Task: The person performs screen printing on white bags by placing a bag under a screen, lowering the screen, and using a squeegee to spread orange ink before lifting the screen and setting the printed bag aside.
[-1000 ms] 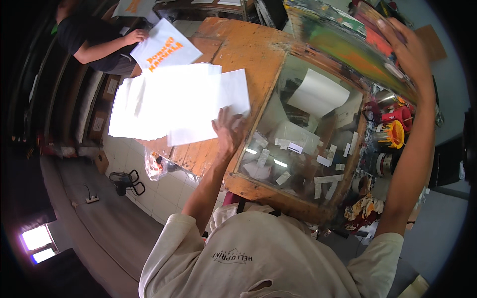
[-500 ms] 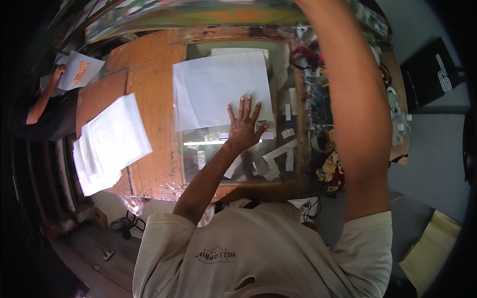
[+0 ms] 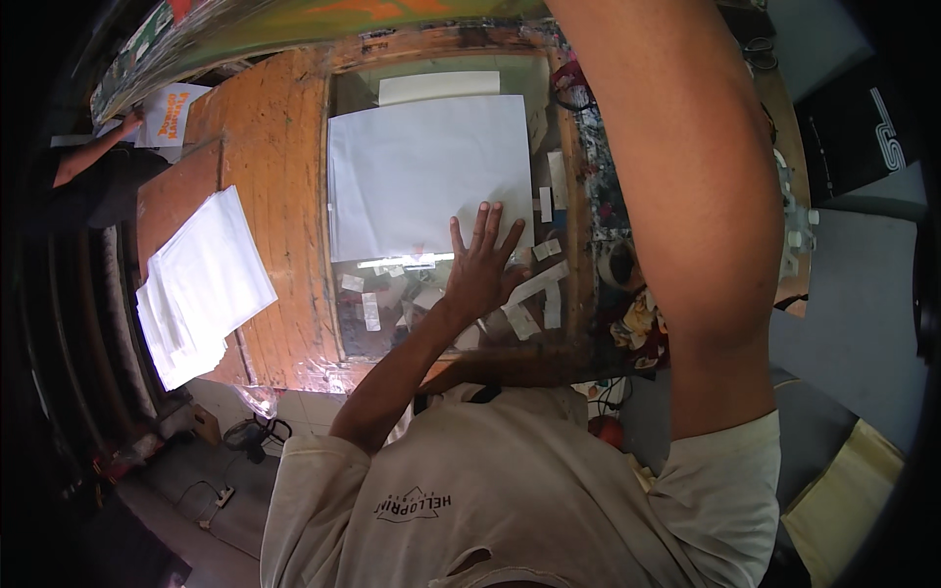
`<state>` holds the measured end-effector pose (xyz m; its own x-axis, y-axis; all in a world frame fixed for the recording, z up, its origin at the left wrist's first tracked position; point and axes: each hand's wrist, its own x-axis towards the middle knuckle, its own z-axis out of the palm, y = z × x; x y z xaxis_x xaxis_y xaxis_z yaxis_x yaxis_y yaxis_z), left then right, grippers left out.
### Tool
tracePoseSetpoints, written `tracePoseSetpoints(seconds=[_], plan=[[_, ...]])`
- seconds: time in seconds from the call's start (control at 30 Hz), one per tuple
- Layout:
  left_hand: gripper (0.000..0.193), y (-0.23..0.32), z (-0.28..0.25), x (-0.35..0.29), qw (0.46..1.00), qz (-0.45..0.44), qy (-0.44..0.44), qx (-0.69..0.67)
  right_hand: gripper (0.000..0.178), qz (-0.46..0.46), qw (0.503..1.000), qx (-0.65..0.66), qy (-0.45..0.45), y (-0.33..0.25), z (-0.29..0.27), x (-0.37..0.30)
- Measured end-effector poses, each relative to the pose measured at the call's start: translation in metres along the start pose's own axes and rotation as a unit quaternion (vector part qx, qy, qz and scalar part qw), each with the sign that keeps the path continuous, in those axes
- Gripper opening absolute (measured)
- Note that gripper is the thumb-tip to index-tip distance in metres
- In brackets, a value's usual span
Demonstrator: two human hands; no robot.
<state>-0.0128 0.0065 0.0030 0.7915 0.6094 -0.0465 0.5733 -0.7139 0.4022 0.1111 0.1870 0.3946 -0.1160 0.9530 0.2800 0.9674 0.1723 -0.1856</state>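
My left hand (image 3: 480,269) rests with fingers spread on the lower right part of a white sheet (image 3: 421,176). The sheet lies on a glass pane (image 3: 392,333) set into the wooden table. A narrower off-white strip (image 3: 439,88) shows beyond the sheet's far edge. My right forearm (image 3: 686,167) reaches forward past the upper edge of the view, so my right hand is out of sight. At the top is part of a raised, green panel-like frame (image 3: 294,24) with orange marks; whether my right hand touches it cannot be seen.
A stack of white sheets (image 3: 206,294) sits on the wooden table (image 3: 279,196) to the left. Another person's hand (image 3: 132,120) holds an orange-printed sheet (image 3: 167,116) at far left. Rags (image 3: 642,328) lie along the right edge; several tape pieces (image 3: 371,312) show at the glass.
The sheet has turned slightly and sits squarer to the glass, with my left hand still on it. The green frame at the top has shifted, and the person at left has moved the printed sheet.
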Motion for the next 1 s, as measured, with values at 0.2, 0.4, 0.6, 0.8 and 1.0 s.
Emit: tracePoseSetpoints(seconds=[0.2,0.4,0.6,0.8,1.0], plan=[[0.089,0.006,0.001,0.011,1.000,0.026,-0.007,0.012,0.026,-0.003,1.000,-0.005,-0.008,-0.001,0.000,-0.005],[0.087,0.011,0.007,0.011,0.999,0.038,-0.009,0.022,0.026,-0.002,1.000,-0.007,-0.011,0.001,0.001,-0.006],[0.087,0.015,0.011,0.014,0.999,0.041,-0.007,0.021,0.025,-0.001,1.000,-0.009,-0.012,0.001,0.002,-0.006],[0.088,0.021,0.016,0.017,0.999,0.039,-0.015,0.004,0.025,-0.001,1.000,-0.008,-0.015,0.001,0.002,-0.006],[0.089,0.025,0.023,0.017,0.999,0.040,-0.017,-0.007,0.025,-0.001,1.000,-0.011,-0.016,-0.001,0.003,-0.007]])
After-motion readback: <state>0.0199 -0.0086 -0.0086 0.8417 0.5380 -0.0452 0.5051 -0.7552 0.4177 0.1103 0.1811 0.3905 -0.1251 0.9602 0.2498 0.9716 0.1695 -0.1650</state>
